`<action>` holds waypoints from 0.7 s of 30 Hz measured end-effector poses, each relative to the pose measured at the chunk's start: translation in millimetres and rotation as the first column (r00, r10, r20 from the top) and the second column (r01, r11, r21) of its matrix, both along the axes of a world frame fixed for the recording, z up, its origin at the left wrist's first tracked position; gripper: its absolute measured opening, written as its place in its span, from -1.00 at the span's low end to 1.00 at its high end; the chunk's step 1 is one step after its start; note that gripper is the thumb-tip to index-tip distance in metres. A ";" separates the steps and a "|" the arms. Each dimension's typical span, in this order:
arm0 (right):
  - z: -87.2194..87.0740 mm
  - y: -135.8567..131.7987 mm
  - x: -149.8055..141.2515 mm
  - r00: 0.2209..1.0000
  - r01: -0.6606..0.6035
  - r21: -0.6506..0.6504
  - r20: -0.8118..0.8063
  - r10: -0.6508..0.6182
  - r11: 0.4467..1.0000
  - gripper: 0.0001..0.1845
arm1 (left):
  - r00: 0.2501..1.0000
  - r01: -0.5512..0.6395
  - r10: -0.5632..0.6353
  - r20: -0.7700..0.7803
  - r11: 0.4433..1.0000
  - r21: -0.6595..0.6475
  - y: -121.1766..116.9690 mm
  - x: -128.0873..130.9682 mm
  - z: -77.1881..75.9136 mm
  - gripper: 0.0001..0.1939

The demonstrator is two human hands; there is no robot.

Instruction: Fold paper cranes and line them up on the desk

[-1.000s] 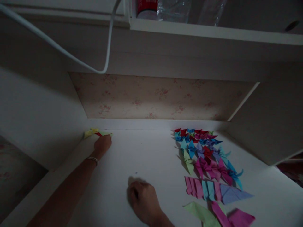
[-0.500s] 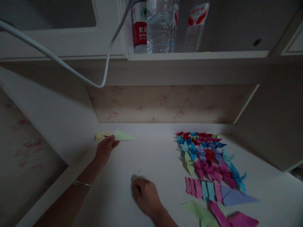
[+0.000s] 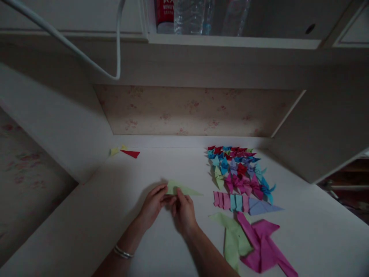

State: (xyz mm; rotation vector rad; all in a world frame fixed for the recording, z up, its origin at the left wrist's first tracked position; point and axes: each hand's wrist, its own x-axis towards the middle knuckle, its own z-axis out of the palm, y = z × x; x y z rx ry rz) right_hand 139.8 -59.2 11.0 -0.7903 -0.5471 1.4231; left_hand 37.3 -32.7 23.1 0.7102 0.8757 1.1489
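A pale green folded paper (image 3: 188, 190), narrowing to a point on the right, is held between both hands just above the white desk (image 3: 115, 207). My left hand (image 3: 154, 202) pinches its wider left end. The thumb and fingers of my right hand (image 3: 184, 209) grip its lower edge near the middle. Farther back on the left lies a red pointed paper piece (image 3: 131, 153), with small yellow paper pieces (image 3: 114, 151) beside it. Right of my hands are folded pink and blue paper strips (image 3: 226, 201) and a lavender pointed paper (image 3: 263, 207).
Rows of small coloured origami figures (image 3: 233, 169) stand at the back right. Larger green (image 3: 235, 234) and magenta (image 3: 263, 246) folded papers lie at the front right. Overhead, plastic bottles (image 3: 190, 17) stand on a shelf, and a white cable (image 3: 75, 50) hangs at upper left.
My left hand has brought the green paper from the back left to the middle, uncovering the red piece. My right hand has gone from a loose fist to gripping the paper. The view has tilted down.
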 end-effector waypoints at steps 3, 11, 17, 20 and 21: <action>0.3 3.0 3.1 0.999 -0.010 -0.019 0.034 0.010 1.000 -0.45 | 0.997 0.038 -0.039 -0.059 0.999 -0.028 2.8 -9.6 2.2 -0.73; -1.9 2.0 -4.4 0.995 -0.034 -0.042 0.095 0.038 0.999 -0.42 | 0.974 0.058 -0.040 -0.221 0.995 0.076 3.9 -19.5 4.8 -0.72; 2.5 -0.2 -2.3 0.993 0.044 -0.092 0.117 -0.033 0.995 -0.46 | 0.958 0.046 -0.025 -0.286 0.997 0.067 4.0 -16.0 2.2 -0.75; 5.8 -1.0 -1.8 0.994 0.043 -0.079 0.101 -0.035 0.996 -0.46 | 0.961 0.054 -0.041 -0.272 0.998 0.041 3.8 -17.3 4.8 -0.77; 6.6 -1.1 -1.8 0.995 0.041 -0.077 0.090 -0.034 0.996 -0.47 | 0.962 0.058 -0.046 -0.269 0.998 0.036 3.5 -17.8 6.0 -0.77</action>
